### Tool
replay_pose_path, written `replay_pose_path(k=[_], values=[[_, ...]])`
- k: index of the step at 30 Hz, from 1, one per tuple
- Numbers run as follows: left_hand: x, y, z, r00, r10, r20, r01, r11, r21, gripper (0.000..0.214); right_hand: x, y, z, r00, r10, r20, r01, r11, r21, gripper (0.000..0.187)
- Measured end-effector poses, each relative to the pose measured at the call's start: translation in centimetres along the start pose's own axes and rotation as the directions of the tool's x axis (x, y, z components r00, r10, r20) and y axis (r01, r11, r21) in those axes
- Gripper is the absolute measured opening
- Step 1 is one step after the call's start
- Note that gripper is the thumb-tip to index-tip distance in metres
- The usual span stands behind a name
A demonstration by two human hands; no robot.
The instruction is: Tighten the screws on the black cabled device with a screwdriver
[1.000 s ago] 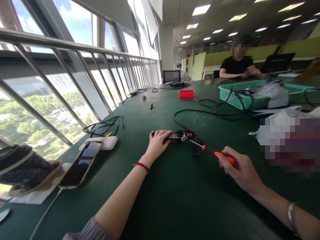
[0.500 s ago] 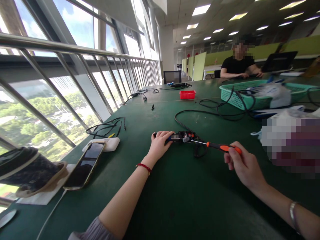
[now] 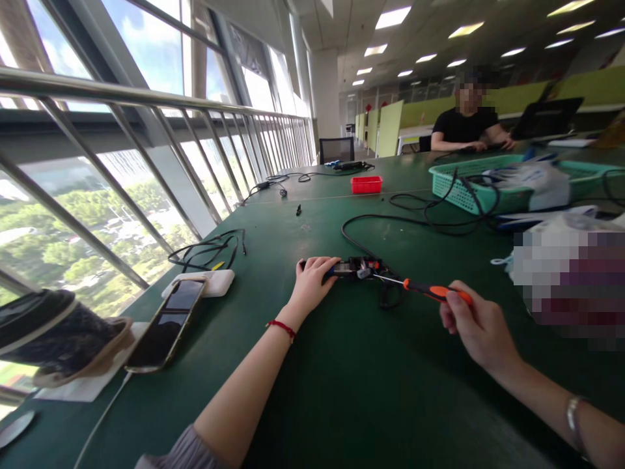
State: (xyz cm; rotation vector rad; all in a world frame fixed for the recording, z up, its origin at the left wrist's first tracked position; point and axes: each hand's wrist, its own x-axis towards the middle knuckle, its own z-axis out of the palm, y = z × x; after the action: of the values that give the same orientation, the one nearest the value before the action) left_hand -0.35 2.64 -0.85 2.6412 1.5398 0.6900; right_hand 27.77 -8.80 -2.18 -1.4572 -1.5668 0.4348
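"What's that in the right hand (image 3: 481, 329), nearest us?"

"A screwdriver (image 3: 437, 291). Thumb and fingers are wrapped round the back of its orange-and-black handle, and the shaft points leftward, out ahead of the fingers."

"Pointing at what?"

"A dark device (image 3: 346, 268) with a silvery piece (image 3: 364, 271) on it, on the green table (image 3: 336, 378). The tip is right at its near edge; from here I can't tell if they touch."

"And the left hand (image 3: 310, 285)?"

"Grasping the device's left end, fingers curled over the top, thumb on the near side. The rest sticks out to the right, past the fingertips."

"Further off?"

"A black cable (image 3: 349, 223) curves away toward the green basket (image 3: 452, 187). Left of that there's a red tray (image 3: 366, 187), and someone in a black top (image 3: 463, 131) sits across the table."
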Motion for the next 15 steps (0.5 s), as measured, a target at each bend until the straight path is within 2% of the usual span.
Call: replay_pose_path(k=[3,6,10,15], values=[[0.0,0.0,0.1,1.000,0.007,-0.004,-0.007,1.000,-0.006,0.036,0.1,0.1,0.0,1.000,-0.025,-0.018,0.024,0.997,-0.073,0.052],[0.0,0.0,0.1,1.000,0.008,-0.002,-0.008,1.000,-0.007,0.037,0.1,-0.2,-0.1,0.998,-0.041,-0.038,0.037,0.993,-0.114,0.052],[0.0,0.0,0.0,1.000,0.011,-0.006,-0.011,1.000,-0.009,0.037,0.0,-1.0,-0.1,0.999,-0.039,-0.019,0.037,0.995,-0.089,0.038],[0.0,0.0,0.0,1.000,0.006,-0.003,-0.006,1.000,-0.008,0.036,0.1,-1.6,-0.1,0.992,-0.121,-0.041,0.116,0.988,-0.105,0.017]])
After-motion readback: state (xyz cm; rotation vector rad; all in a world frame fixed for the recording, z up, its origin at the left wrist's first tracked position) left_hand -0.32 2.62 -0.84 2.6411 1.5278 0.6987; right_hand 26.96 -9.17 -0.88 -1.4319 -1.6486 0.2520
